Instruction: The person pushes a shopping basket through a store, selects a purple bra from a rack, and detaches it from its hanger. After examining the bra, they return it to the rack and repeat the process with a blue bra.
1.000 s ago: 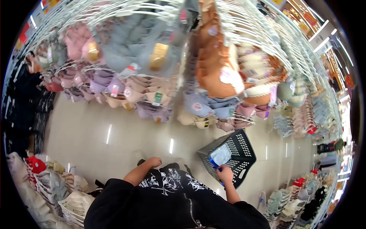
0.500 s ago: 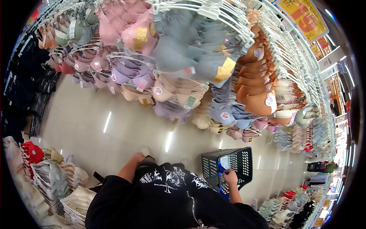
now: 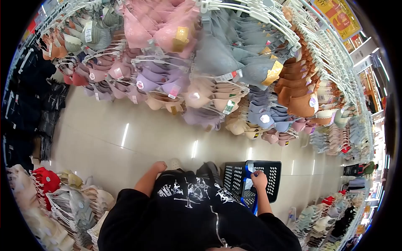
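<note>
My right hand (image 3: 259, 179) is closed around the blue handle (image 3: 254, 204) of a black shopping basket (image 3: 274, 184) with round holes in its walls. The basket hangs at my right side, tilted so that I look partly into it. A pale patch shows beside the handle, too small to make out. My left hand (image 3: 159, 167) hangs low by my left thigh, apart from the racks. Its fingers are mostly hidden from this angle. Ahead of me hang grey bras (image 3: 217, 52) and pink bras (image 3: 161, 25) with gold tags, out of reach of both hands.
Brown bras (image 3: 299, 98) and lilac bras (image 3: 163, 77) hang on the same long rack. Dark garments (image 3: 31, 100) line the left side. More bras (image 3: 75, 205) stand behind me at the lower left. A tiled floor (image 3: 100, 129) runs between the racks. A yellow price sign (image 3: 341, 19) hangs upper right.
The rack ahead has shifted right and slightly up in view. My right hand and the basket sit a little farther right, the handle still gripped. My left hand also appears slightly farther right.
</note>
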A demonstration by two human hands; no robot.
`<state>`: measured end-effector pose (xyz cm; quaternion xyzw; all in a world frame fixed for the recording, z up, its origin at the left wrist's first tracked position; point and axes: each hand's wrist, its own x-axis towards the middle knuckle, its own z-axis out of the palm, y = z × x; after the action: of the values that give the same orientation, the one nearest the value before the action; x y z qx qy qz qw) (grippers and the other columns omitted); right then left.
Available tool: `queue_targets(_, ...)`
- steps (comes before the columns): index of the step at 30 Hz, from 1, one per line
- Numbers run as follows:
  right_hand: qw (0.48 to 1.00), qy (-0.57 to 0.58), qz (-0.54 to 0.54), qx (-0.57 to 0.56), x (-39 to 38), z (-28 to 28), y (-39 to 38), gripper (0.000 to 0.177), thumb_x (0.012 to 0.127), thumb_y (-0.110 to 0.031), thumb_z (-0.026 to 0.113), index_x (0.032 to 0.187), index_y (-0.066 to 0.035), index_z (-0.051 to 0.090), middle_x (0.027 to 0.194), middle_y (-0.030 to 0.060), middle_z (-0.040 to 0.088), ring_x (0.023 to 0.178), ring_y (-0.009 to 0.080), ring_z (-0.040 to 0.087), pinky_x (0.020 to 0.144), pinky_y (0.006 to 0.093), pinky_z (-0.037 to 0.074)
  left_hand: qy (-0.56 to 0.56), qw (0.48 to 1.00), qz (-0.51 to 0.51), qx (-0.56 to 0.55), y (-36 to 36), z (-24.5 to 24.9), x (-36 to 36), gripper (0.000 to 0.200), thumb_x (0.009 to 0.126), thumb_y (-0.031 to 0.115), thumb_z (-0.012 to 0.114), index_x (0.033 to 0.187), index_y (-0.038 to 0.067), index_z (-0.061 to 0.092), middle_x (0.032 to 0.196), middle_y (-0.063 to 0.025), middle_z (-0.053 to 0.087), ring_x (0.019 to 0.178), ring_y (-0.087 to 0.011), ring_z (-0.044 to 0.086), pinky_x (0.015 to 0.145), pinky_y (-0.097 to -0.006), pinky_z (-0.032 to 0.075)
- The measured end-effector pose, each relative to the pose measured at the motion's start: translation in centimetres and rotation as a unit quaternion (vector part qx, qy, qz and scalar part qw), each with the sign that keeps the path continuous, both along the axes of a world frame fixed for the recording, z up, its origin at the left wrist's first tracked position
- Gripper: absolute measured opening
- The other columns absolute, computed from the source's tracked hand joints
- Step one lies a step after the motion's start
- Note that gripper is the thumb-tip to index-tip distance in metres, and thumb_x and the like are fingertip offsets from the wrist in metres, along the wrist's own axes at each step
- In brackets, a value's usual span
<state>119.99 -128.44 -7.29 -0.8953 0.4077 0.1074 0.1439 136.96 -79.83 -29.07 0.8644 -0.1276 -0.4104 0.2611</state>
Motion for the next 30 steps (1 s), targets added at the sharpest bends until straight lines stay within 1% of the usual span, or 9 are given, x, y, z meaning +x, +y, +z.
queue_targets(5,0.999,-0.018,-0.012,-0.024,1.1,0.4,1.3,0.023,0.067,-0.031,0.059,0.075,-0.01,0.065,0.066,0.0121,0.063,0.066,0.0279,0.062,0.064,0.0358,0.049,0.005,0.996,-0.057,0.061,2.1,-2.4,-0.5,0.023,0.072,0.029,0.052,0.08,0.013,0.066,0.084,-0.011,0.063,0.082,-0.028,0.059,0.073,-0.0369,0.046)
queue_targets(10,0.998,-0.021,-0.051,0.022,1.0,0.3,0.9,0.025,0.072,-0.024,0.058,0.084,-0.003,0.064,0.068,0.0123,0.064,0.051,0.022,0.061,0.055,0.031,0.049,-0.024,0.999,-0.01,0.038,3.3,-1.4,-0.9,0.026,0.07,0.03,0.052,0.084,0.011,0.065,0.089,-0.0147,0.061,0.082,-0.0324,0.058,0.073,-0.0398,0.046)
queue_targets(13,0.998,-0.031,-0.002,-0.06,0.5,-0.1,1.9,0.023,0.072,-0.026,0.057,0.081,-0.006,0.065,0.072,0.0114,0.064,0.058,0.0256,0.062,0.058,0.0344,0.05,-0.003,0.998,-0.018,0.053,3.6,0.4,-1.3,0.026,0.071,0.031,0.052,0.084,0.012,0.065,0.09,-0.0146,0.062,0.084,-0.0323,0.058,0.074,-0.0394,0.046)
queue_targets(21,1.0,0.02,-0.02,0.008,0.9,1.4,4.5,0.022,0.067,-0.025,0.057,0.077,-0.007,0.065,0.065,0.011,0.063,0.055,0.0239,0.061,0.058,0.033,0.049,-0.045,0.997,0.059,0.002,6.6,3.5,-4.6,0.026,0.077,0.027,0.048,0.086,0.01,0.065,0.09,-0.0159,0.062,0.086,-0.0323,0.058,0.077,-0.0391,0.046)
queue_targets(25,0.999,0.008,-0.036,0.032,1.6,2.5,4.4,0.024,0.065,-0.026,0.058,0.076,-0.005,0.065,0.065,0.0122,0.063,0.052,0.0252,0.061,0.059,0.033,0.05,-0.006,0.994,0.088,0.066,9.4,4.0,-8.1,0.027,0.076,0.025,0.047,0.083,0.008,0.066,0.087,-0.0153,0.063,0.084,-0.0317,0.059,0.076,-0.0384,0.046)
queue_targets(26,1.0,-0.02,-0.015,-0.006,0.2,-1.6,2.1,0.026,0.065,-0.027,0.059,0.077,-0.005,0.065,0.065,0.013,0.063,0.051,0.0254,0.061,0.059,0.0333,0.05,0.006,0.992,0.108,0.072,9.9,4.0,-9.1,0.027,0.076,0.026,0.048,0.084,0.008,0.066,0.086,-0.0154,0.063,0.084,-0.0308,0.059,0.076,-0.0378,0.046)
queue_targets(27,0.999,-0.017,-0.04,0.023,0.0,-3.0,1.2,0.025,0.065,-0.026,0.059,0.077,-0.004,0.065,0.063,0.0138,0.063,0.051,0.0254,0.061,0.058,0.0333,0.05,0.019,0.989,0.125,0.081,11.1,3.1,-10.7,0.028,0.075,0.027,0.05,0.085,0.007,0.066,0.085,-0.0156,0.063,0.083,-0.03,0.06,0.076,-0.0371,0.046)
queue_targets(28,0.997,-0.014,-0.061,0.043,0.5,-1.1,2.5,0.025,0.065,-0.025,0.059,0.076,-0.003,0.065,0.062,0.0138,0.062,0.05,0.0252,0.061,0.057,0.0329,0.05,0.067,0.99,0.113,0.048,13.9,-5.6,-12.9,0.03,0.071,0.03,0.055,0.088,0.008,0.066,0.087,-0.0176,0.063,0.084,-0.0298,0.06,0.076,-0.0366,0.046)
queue_targets(30,0.992,-0.001,-0.094,0.082,1.7,1.1,3.2,0.025,0.066,-0.024,0.058,0.076,-0.002,0.064,0.06,0.014,0.062,0.047,0.0242,0.06,0.055,0.0316,0.05,0.077,0.986,0.109,0.101,15.1,-2.9,-14.2,0.033,0.071,0.029,0.056,0.096,0.008,0.061,0.092,-0.0175,0.061,0.088,-0.0302,0.058,0.078,-0.0371,0.045)
